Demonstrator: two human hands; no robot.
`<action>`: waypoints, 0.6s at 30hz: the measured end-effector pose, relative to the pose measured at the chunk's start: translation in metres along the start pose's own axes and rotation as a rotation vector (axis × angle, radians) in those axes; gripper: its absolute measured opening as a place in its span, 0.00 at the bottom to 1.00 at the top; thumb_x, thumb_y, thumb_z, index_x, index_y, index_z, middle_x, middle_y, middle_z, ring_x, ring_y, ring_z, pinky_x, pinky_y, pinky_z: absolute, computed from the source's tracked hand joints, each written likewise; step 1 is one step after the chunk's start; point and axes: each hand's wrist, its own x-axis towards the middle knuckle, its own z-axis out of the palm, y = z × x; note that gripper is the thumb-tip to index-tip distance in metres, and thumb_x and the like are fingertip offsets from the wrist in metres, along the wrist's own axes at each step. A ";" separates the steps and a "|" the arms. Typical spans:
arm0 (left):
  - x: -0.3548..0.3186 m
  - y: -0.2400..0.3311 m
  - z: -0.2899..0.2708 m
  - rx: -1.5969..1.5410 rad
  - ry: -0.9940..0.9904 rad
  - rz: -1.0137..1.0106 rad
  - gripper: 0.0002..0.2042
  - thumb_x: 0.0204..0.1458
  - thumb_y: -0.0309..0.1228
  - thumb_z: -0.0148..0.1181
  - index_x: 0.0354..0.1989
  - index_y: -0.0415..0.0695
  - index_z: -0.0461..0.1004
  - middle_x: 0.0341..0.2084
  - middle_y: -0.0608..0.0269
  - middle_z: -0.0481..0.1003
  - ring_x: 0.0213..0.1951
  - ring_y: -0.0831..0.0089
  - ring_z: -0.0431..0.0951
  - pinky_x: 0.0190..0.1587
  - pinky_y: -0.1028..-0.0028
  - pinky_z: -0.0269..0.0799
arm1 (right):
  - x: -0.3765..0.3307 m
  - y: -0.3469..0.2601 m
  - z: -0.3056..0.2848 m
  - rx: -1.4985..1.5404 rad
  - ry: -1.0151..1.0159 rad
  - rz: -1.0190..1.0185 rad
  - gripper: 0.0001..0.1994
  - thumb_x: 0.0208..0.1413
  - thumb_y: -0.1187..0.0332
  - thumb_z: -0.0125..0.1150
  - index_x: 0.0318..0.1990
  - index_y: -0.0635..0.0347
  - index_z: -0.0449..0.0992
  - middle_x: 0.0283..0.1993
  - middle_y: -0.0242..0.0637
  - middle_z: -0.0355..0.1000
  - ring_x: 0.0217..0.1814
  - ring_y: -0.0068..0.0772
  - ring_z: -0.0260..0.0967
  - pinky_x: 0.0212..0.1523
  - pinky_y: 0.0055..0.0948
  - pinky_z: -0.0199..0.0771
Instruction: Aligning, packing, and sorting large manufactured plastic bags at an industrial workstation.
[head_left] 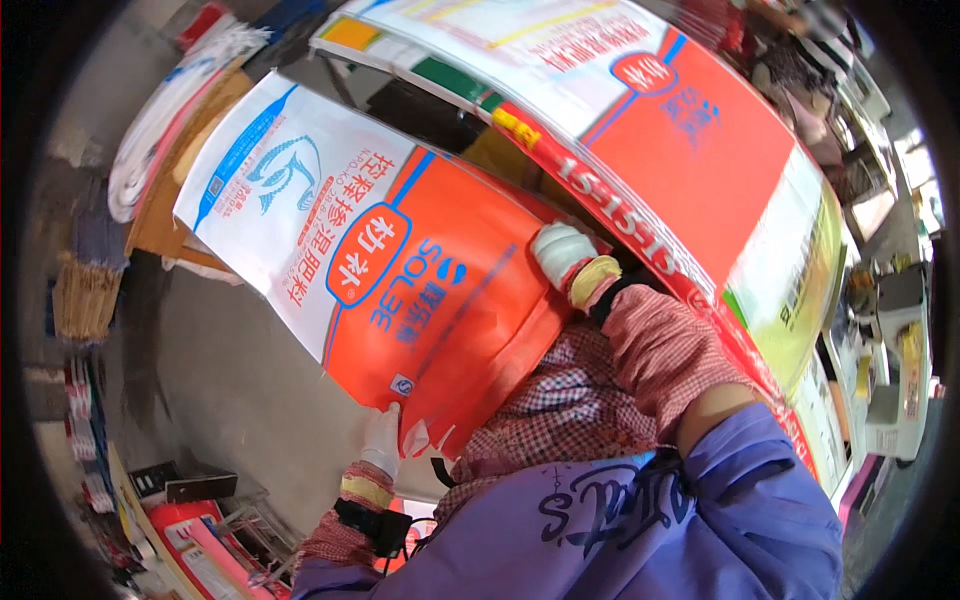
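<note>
A flat, printed fertilizer sack, white at its far end and orange-red at its near end, lies slantwise across the front of my body. My left hand, in a white glove, pinches its near left corner. At the opposite long edge, my right hand, also gloved in white, is curled closed on the sack's orange part; its fingertips are hidden. Both forearms wear checked red sleeve covers. To the right, close beside my right arm, more printed sacks in red, white and yellow lie spread out.
White folded sacks sit at the far left on a brown wooden edge. Below them stands a bundle of tan and dark strips. A rack with red and pink items is at lower left. Machine parts line the right side.
</note>
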 end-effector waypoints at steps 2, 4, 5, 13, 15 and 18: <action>0.002 -0.003 0.013 -0.199 -0.024 -0.115 0.13 0.58 0.39 0.49 0.44 0.42 0.67 0.33 0.55 0.73 0.32 0.62 0.74 0.31 0.65 0.72 | -0.007 0.028 0.022 0.076 0.035 0.070 0.10 0.46 0.67 0.59 0.37 0.56 0.80 0.37 0.45 0.76 0.40 0.44 0.76 0.36 0.39 0.76; -0.001 0.016 0.019 -0.110 0.052 -0.161 0.18 0.57 0.41 0.47 0.41 0.35 0.68 0.34 0.46 0.72 0.36 0.55 0.73 0.38 0.62 0.69 | -0.015 0.054 0.033 0.315 0.246 -0.076 0.12 0.45 0.62 0.61 0.36 0.56 0.79 0.32 0.44 0.76 0.33 0.39 0.75 0.34 0.36 0.75; -0.007 0.031 0.019 0.003 0.049 -0.067 0.19 0.57 0.41 0.46 0.40 0.33 0.68 0.34 0.42 0.72 0.37 0.52 0.73 0.40 0.61 0.68 | -0.016 0.061 0.036 0.406 0.345 -0.148 0.13 0.46 0.59 0.61 0.36 0.56 0.79 0.28 0.43 0.76 0.30 0.37 0.74 0.33 0.35 0.73; -0.046 0.103 0.033 0.995 0.153 0.301 0.22 0.57 0.43 0.44 0.37 0.31 0.68 0.32 0.35 0.72 0.37 0.42 0.72 0.42 0.53 0.65 | -0.030 0.035 0.032 0.750 0.312 0.393 0.39 0.38 0.53 0.69 0.58 0.65 0.62 0.50 0.55 0.70 0.50 0.53 0.69 0.47 0.39 0.70; -0.043 0.094 0.040 0.748 0.205 0.215 0.22 0.57 0.44 0.46 0.39 0.30 0.68 0.34 0.34 0.71 0.38 0.42 0.71 0.43 0.53 0.65 | -0.033 0.028 0.025 0.878 0.185 0.526 0.47 0.36 0.54 0.71 0.62 0.67 0.53 0.55 0.57 0.66 0.55 0.55 0.66 0.52 0.39 0.68; -0.038 0.073 0.044 0.701 0.226 0.175 0.23 0.56 0.43 0.48 0.42 0.29 0.67 0.38 0.33 0.68 0.40 0.40 0.70 0.45 0.55 0.65 | -0.037 0.029 0.011 1.044 0.051 0.648 0.47 0.37 0.54 0.70 0.62 0.69 0.52 0.53 0.58 0.67 0.53 0.54 0.67 0.51 0.39 0.68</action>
